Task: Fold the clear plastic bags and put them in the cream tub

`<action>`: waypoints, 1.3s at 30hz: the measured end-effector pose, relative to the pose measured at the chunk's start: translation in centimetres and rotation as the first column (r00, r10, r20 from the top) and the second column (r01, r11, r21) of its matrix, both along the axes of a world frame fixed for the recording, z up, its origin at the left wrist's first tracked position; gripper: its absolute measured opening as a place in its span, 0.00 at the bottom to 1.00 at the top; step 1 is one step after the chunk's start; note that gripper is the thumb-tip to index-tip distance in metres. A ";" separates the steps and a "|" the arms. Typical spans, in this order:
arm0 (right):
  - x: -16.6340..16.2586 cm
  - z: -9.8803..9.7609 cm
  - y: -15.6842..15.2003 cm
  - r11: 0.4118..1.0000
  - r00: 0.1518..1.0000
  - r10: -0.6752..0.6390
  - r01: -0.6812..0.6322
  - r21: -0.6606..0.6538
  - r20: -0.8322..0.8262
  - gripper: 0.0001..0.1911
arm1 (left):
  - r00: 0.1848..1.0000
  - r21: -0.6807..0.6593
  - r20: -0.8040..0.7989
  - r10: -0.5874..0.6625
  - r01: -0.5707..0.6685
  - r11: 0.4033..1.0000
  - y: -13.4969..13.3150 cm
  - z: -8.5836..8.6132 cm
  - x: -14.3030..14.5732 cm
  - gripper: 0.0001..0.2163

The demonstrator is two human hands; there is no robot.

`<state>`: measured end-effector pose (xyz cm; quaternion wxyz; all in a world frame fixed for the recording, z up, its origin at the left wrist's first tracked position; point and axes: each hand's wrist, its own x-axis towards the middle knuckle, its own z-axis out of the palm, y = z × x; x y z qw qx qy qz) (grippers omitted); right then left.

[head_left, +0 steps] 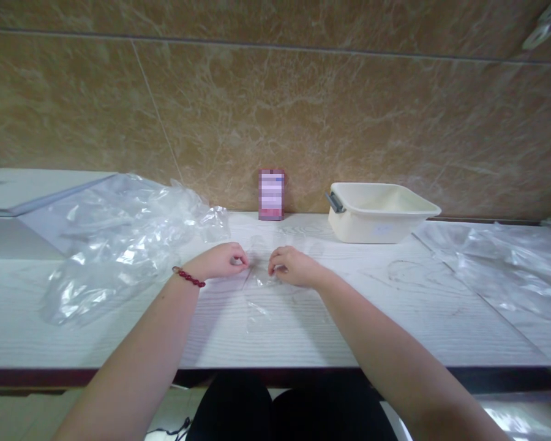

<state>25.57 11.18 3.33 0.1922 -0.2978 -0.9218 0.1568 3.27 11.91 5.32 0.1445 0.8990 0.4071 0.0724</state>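
Note:
A thin clear plastic bag (261, 311) lies on the white wood-grain table (133, 343) in front of me, its outline hard to make out. My left hand (223, 260), with a red bead bracelet (189, 277) at the wrist, pinches thumb and finger together at the bag's left edge. Opposite it, my right hand (296, 267) has its fingers curled into a pinch on the bag's upper part. The bag's film shows between and below both hands. Exactly what sits in the fingertips is too small to see clearly.
A phone (271, 195) with a blurred screen leans on the tiled wall. Right of it stands a cream plastic tub (371, 226) with a grey handle. Crumpled clear plastic (133, 245) lies at left by a white box (22, 236); more plastic sheeting (509, 263) lies at right.

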 end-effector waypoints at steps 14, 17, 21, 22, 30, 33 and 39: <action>0.8 0.0 0.4 0.996 0.985 -0.087 0.090 -0.013 0.146 0.12 | 0.997 -0.080 -0.063 -0.037 0.032 0.996 -0.4 0.0 0.4 0.17; 0.9 0.1 0.5 0.995 0.982 -0.087 0.093 -0.032 0.167 0.12 | 0.996 -0.093 -0.074 -0.048 0.041 0.995 -0.6 0.2 0.6 0.18; 1.0 0.0 0.6 0.994 0.982 -0.089 0.098 -0.043 0.169 0.11 | 0.996 -0.110 -0.072 -0.056 0.048 0.993 -0.6 0.0 0.8 0.19; 1.0 0.0 0.7 0.994 0.982 -0.089 0.098 -0.047 0.169 0.11 | 0.996 -0.119 -0.073 -0.059 0.050 0.992 -0.5 -0.1 0.8 0.19; 1.2 0.3 0.7 0.993 0.978 -0.096 0.107 -0.049 0.186 0.11 | 0.997 -0.163 -0.071 -0.043 0.031 0.986 -0.5 -0.3 0.8 0.20; 1.3 0.3 0.7 0.994 0.977 -0.093 0.102 -0.039 0.193 0.12 | 0.997 -0.165 -0.064 -0.044 0.032 0.986 -0.7 -0.3 0.8 0.22; 1.8 0.6 0.8 0.993 0.971 -0.108 0.115 -0.022 0.215 0.11 | 0.997 -0.157 -0.076 -0.029 0.017 0.987 -0.7 -0.5 0.8 0.24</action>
